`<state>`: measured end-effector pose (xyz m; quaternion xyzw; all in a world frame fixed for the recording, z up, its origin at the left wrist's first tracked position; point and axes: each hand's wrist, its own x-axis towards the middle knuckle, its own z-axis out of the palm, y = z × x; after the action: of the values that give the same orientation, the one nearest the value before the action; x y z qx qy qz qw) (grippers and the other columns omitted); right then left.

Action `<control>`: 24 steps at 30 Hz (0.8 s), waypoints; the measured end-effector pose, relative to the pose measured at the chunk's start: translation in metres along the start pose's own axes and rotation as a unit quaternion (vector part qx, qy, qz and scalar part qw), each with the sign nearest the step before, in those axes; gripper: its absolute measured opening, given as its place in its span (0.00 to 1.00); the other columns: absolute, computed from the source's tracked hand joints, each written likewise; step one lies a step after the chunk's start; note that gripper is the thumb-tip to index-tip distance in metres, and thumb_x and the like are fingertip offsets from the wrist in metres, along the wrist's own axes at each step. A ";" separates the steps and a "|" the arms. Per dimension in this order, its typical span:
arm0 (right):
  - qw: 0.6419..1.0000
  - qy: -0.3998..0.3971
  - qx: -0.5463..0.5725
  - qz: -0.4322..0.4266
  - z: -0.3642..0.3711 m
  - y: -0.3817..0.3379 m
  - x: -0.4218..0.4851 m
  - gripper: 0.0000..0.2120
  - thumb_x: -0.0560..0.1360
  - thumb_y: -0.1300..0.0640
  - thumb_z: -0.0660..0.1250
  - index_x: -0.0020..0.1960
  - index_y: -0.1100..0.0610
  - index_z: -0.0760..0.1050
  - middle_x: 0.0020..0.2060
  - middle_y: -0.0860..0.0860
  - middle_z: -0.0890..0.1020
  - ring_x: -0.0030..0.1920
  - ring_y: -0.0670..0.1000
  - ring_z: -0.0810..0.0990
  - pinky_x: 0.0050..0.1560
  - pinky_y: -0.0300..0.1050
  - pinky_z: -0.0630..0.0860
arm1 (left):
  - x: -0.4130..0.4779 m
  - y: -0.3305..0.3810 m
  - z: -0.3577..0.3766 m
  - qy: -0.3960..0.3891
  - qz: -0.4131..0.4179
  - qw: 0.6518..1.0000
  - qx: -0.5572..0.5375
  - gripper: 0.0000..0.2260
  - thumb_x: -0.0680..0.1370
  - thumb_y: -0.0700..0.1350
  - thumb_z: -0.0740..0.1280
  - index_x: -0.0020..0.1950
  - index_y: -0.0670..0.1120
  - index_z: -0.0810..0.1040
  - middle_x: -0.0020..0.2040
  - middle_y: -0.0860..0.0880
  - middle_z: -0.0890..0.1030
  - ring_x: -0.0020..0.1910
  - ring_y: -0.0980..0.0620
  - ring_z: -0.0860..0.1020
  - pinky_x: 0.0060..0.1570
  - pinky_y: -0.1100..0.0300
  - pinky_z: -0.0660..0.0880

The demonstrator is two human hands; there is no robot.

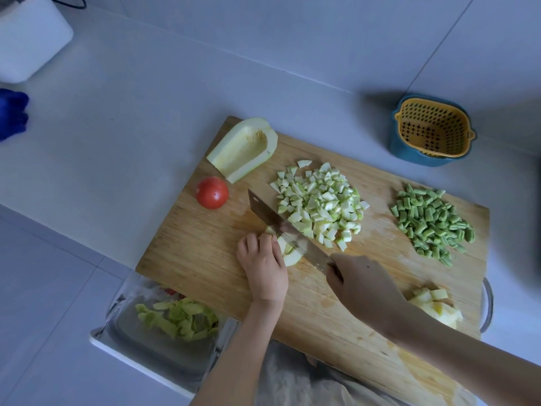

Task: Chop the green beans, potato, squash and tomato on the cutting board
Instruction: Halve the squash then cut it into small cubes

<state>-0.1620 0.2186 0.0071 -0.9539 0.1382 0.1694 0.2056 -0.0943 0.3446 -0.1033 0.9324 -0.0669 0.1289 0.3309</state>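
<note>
Two bare arms reach in from the bottom, over the wooden cutting board (pixel 205 259). The left hand (pixel 263 268) holds down a small squash piece (pixel 288 254) near the middle of the board, its fingers curled together on top of it. The right hand (pixel 360 285) is wrapped tight round the handle of a big knife (pixel 281 227), and the blade lies across the squash piece, right next to the left fingertips. This looks like the squash step, about half done: a big heap of diced squash (pixel 319 206) sits just past the blade, and one squash half (pixel 244 148) waits uncut at the far left corner. The chopped green beans (pixel 433 224) are piled on the right, and the potato chunks (pixel 436 306) sit at the near right edge, so those two look finished. The whole tomato (pixel 212 192) waits on the left side. To cut well, the left fingertips should tuck under so only the knuckles face the blade. The knife should go straight down, and the hand should slide back a little after each cut. The piece is short now, so the fingers are close and slow cuts are safest. A glass dish (pixel 128 332) with green peels sits by the near left corner.
</note>
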 end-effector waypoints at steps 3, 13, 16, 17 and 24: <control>1.000 -0.004 -0.010 0.001 0.011 -0.004 0.009 0.17 0.80 0.56 0.54 0.32 0.50 0.59 0.25 0.45 0.67 0.24 0.44 0.64 0.26 0.38 0.58 | 0.000 0.000 0.001 0.005 0.009 1.000 0.014 0.08 0.78 0.39 0.61 0.40 0.40 0.77 0.39 0.43 0.74 0.41 0.44 0.72 0.44 0.48 0.73; 0.997 0.027 0.069 -0.015 0.000 0.003 -0.007 0.16 0.78 0.56 0.56 0.32 0.52 0.63 0.23 0.45 0.68 0.22 0.44 0.63 0.26 0.37 0.58 | 0.001 0.002 0.001 0.000 -0.002 0.999 0.034 0.13 0.80 0.42 0.57 0.39 0.40 0.74 0.38 0.42 0.74 0.41 0.43 0.73 0.46 0.48 0.72; 0.999 0.021 0.033 -0.005 -0.002 -0.001 -0.013 0.16 0.78 0.55 0.55 0.31 0.50 0.62 0.24 0.45 0.68 0.23 0.44 0.63 0.26 0.37 0.58 | 0.000 0.001 0.002 -0.002 -0.004 0.999 0.038 0.12 0.80 0.41 0.58 0.39 0.40 0.74 0.39 0.41 0.74 0.42 0.43 0.73 0.47 0.48 0.72; 1.000 0.015 0.022 -0.002 -0.001 -0.002 -0.012 0.16 0.79 0.55 0.55 0.31 0.50 0.61 0.24 0.45 0.68 0.24 0.44 0.63 0.26 0.37 0.58 | 0.000 0.001 0.002 -0.002 -0.002 0.999 0.041 0.12 0.80 0.41 0.57 0.39 0.40 0.74 0.39 0.41 0.74 0.42 0.43 0.73 0.46 0.48 0.72; 0.999 -0.012 0.031 0.025 0.019 -0.007 0.007 0.15 0.79 0.57 0.54 0.33 0.53 0.64 0.27 0.47 0.70 0.26 0.46 0.66 0.30 0.41 0.65 | 0.001 0.004 0.000 -0.007 -0.001 0.999 0.042 0.09 0.78 0.39 0.60 0.38 0.40 0.74 0.38 0.42 0.74 0.41 0.43 0.73 0.43 0.49 0.71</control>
<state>-0.1581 0.2313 -0.0094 -0.9413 0.1645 0.1815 0.2322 -0.0943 0.3416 -0.1012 0.9464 -0.0629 0.1252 0.2909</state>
